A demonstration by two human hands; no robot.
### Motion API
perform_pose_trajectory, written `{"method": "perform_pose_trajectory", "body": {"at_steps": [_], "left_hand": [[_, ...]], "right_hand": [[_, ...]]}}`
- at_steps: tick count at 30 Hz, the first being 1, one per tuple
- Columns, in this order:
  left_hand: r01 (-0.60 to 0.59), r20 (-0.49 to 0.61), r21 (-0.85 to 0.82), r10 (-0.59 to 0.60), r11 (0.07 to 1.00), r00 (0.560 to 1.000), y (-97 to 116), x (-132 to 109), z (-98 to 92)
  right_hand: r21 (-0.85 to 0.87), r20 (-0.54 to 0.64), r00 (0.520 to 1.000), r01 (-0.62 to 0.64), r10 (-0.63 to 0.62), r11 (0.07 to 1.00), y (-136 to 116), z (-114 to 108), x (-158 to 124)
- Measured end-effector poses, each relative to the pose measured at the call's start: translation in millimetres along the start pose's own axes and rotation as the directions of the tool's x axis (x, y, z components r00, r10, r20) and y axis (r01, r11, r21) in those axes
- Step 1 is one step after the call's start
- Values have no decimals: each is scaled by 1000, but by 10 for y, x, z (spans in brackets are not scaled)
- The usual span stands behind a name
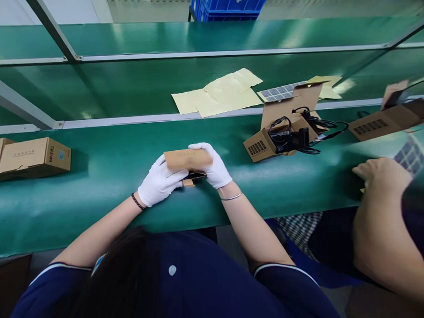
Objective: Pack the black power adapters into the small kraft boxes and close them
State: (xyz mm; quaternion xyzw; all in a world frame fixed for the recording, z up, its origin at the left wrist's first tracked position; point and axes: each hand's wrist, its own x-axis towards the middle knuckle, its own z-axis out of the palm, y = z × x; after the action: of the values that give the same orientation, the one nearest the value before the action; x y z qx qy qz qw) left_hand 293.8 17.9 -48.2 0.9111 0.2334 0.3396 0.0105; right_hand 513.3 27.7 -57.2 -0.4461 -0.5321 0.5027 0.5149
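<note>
Between my gloved hands is a small brown cardboard box (184,160), its lid flap partly raised above a dark gap on the near side. My left hand (160,182) wraps the box's left end, fingers curled along the front. Around the right end, my right hand (215,167) grips the lid and side; some of its fingers are hidden behind the cardboard. To the right stands an open cardboard box (260,146) with its lid up, and a black adapter and coiled black cables (291,139) spill out of it.
Closed cardboard boxes (32,157) sit at the left. Yellow backing sheets (223,94) and a label sheet (281,92) lie at the back of the green bench (127,139). At right, a co-worker's hand (384,175) is near another open box (382,122). Blue crates (231,3) stand beyond.
</note>
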Motion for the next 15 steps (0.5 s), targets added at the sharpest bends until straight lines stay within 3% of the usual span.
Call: {"method": "perform_pose_trajectory", "body": {"at_steps": [3, 7, 8, 10, 12, 15], "left_hand": [[67, -144, -116, -83, 991, 986, 20, -156, 48], [175, -113, -339, -225, 925, 968, 108, -266, -13], [223, -149, -413, -307, 883, 940, 125, -296, -16], [302, -240, -533, -484, 790, 842, 141, -365, 11], [364, -283, -523, -559, 771, 779, 138, -426, 56], [397, -257, -307, -476, 865, 841, 122, -450, 87]], "right_hand": [[0, -46, 998, 49, -49, 999, 85, -82, -56], [-143, 55, 988, 151, -145, 978, 21, -240, -137], [-191, 94, 981, 186, -171, 964, 3, -280, -154], [-296, 182, 957, 274, -228, 915, -7, -341, -180], [-392, 252, 923, 373, -292, 841, 17, -363, -202], [-459, 283, 873, 487, -397, 743, 80, -338, -240]]}}
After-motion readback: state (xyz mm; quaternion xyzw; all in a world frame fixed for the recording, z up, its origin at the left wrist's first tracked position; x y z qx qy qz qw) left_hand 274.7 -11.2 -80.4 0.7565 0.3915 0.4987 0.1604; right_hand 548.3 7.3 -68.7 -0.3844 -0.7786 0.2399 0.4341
